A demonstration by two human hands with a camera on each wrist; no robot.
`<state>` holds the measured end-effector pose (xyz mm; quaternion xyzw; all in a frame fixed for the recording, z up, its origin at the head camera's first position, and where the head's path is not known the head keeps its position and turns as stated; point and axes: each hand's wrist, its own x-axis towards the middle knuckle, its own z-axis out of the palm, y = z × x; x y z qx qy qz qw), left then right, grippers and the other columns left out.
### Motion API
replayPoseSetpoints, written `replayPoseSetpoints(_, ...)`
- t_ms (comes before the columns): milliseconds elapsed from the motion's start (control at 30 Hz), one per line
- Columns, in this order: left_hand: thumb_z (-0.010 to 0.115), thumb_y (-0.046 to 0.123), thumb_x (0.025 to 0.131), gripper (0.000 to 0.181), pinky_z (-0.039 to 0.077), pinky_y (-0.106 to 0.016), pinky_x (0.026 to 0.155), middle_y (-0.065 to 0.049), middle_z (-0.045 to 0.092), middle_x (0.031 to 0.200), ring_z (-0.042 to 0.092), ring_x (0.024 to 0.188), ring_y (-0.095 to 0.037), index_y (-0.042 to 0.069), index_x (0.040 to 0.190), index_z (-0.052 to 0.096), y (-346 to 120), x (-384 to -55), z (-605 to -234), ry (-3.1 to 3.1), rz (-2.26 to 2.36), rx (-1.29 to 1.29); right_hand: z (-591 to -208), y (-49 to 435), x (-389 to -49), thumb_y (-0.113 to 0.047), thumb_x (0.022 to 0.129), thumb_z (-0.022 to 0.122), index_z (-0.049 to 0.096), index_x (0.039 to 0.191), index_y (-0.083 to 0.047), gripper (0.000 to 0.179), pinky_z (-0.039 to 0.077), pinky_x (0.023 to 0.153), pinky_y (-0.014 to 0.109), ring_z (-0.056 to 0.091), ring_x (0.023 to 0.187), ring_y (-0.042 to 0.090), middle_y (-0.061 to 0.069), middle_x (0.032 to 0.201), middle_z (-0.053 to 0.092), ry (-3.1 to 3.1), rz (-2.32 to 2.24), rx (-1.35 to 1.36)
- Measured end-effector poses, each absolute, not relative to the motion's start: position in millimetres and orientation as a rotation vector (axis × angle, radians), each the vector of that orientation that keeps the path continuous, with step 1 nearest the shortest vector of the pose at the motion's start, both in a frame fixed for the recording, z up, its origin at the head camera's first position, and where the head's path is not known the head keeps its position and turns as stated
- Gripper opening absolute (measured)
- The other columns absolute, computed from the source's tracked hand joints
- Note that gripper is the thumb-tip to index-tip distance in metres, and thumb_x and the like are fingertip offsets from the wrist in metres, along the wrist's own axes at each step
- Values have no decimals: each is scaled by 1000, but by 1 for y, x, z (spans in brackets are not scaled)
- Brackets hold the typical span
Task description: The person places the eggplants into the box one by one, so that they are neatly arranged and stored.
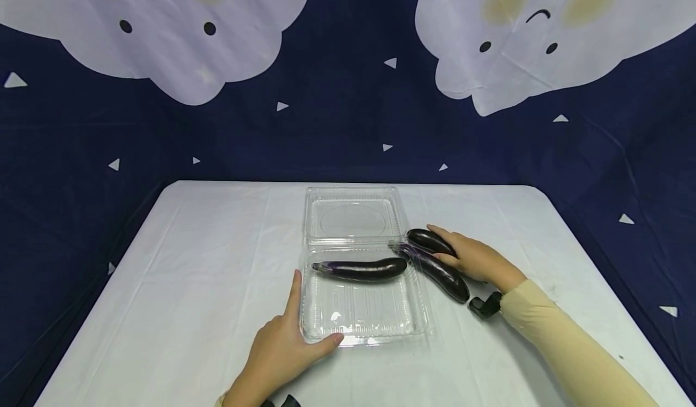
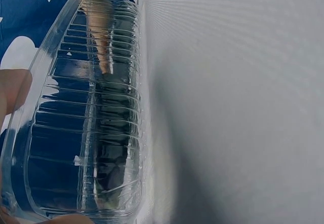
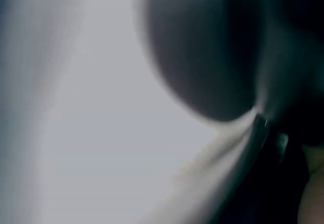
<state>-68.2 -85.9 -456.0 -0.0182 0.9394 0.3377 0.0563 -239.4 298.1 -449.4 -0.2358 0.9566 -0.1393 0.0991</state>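
Note:
A clear plastic clamshell container (image 1: 353, 313) lies open, its lid folded back. One dark purple eggplant (image 1: 361, 269) lies across its base. My left hand (image 1: 280, 346) rests at the near left corner, index finger straight along the left side and thumb on the front rim. In the left wrist view, fingers touch the rim of the ribbed container wall (image 2: 76, 107). My right hand (image 1: 475, 259) grips a second eggplant (image 1: 429, 241) at the container's right. A third eggplant (image 1: 443, 277) lies just in front of it, stem end over the rim. The right wrist view is dark and blurred.
The container's lid (image 1: 353, 217) lies flat toward the far edge of the white-covered table (image 1: 217, 244). Behind the table hangs a dark blue cloth (image 1: 337, 129) with clouds and small triangles.

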Motion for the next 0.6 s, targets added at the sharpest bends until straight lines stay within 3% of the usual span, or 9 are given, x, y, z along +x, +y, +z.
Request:
replayPoseSetpoints(400, 73, 77, 65, 133, 38, -30, 52, 3, 57, 60, 48, 53, -12, 25, 161, -4, -86, -69, -455, 2845, 1033, -55, -441, 315, -232, -41, 100, 56, 29, 157, -18, 67, 39, 105, 59, 51, 131, 43, 23, 144, 51, 2853, -447, -728)
replayPoseSetpoints(600, 73, 76, 66, 133, 38, -30, 52, 2, 58, 60, 48, 54, -12, 25, 161, -4, -85, -68, -454, 2845, 1034, -50, -429, 323, -227, -39, 99, 59, 32, 155, -18, 65, 45, 96, 54, 61, 116, 35, 19, 128, 61, 2873, -422, -779)
